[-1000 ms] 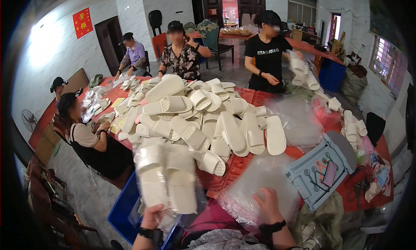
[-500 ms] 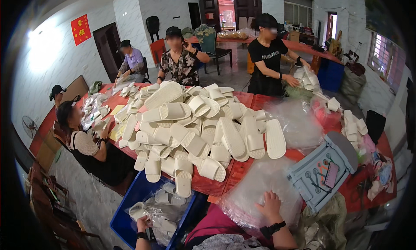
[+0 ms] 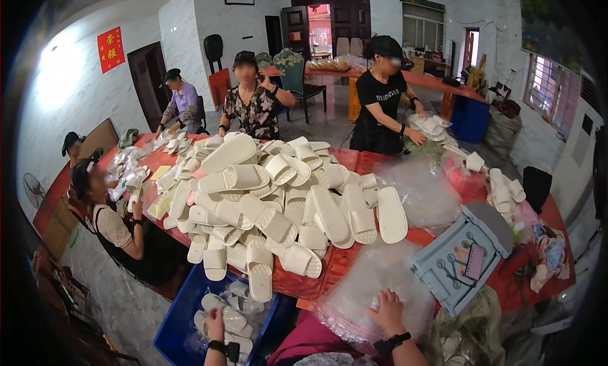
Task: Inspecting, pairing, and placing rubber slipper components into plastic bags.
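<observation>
Head view, down over table (image 3: 354, 160)

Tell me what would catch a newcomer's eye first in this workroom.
The big heap of cream slippers covering the middle of the red table stands out first. Below it, the left hand reaches into a blue crate holding bagged slippers, while the right hand rests on a stack of clear plastic bags at the table's near edge. Several other people work around the table.
</observation>
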`<action>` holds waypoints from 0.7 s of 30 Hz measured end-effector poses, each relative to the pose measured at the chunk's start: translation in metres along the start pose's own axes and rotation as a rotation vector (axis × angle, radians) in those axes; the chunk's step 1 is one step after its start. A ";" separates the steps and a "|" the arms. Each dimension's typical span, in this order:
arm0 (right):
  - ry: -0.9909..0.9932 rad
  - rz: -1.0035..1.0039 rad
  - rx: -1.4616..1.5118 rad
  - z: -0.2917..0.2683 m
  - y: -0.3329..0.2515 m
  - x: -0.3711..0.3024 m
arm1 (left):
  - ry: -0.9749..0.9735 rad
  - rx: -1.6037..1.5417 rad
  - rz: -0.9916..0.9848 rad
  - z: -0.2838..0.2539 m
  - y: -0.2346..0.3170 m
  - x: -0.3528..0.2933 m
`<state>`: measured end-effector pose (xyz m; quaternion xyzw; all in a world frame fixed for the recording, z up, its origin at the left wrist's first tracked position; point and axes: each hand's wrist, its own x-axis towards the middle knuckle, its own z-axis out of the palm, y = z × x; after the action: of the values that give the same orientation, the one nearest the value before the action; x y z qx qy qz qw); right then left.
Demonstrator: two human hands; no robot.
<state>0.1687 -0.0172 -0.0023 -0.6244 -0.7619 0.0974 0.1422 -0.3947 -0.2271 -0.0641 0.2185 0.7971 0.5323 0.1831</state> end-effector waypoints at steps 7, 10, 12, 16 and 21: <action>-0.010 0.055 -0.023 0.001 0.001 -0.006 | -0.331 0.014 0.037 0.140 0.121 0.001; 0.008 0.073 -0.019 -0.001 0.000 -0.014 | -0.394 0.387 0.268 0.175 0.115 0.004; 0.031 0.036 0.015 -0.003 0.002 -0.007 | -0.361 0.261 0.224 0.195 0.113 -0.001; 0.128 -0.007 0.021 -0.003 0.001 -0.005 | -0.532 0.102 0.201 0.221 0.141 -0.025; 0.091 0.007 0.062 -0.022 -0.005 -0.009 | -0.381 0.693 0.317 0.254 0.172 -0.030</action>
<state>0.1732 -0.0275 0.0197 -0.6260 -0.7492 0.0930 0.1954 -0.2096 0.0099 0.0046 0.4816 0.8374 0.2045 0.1585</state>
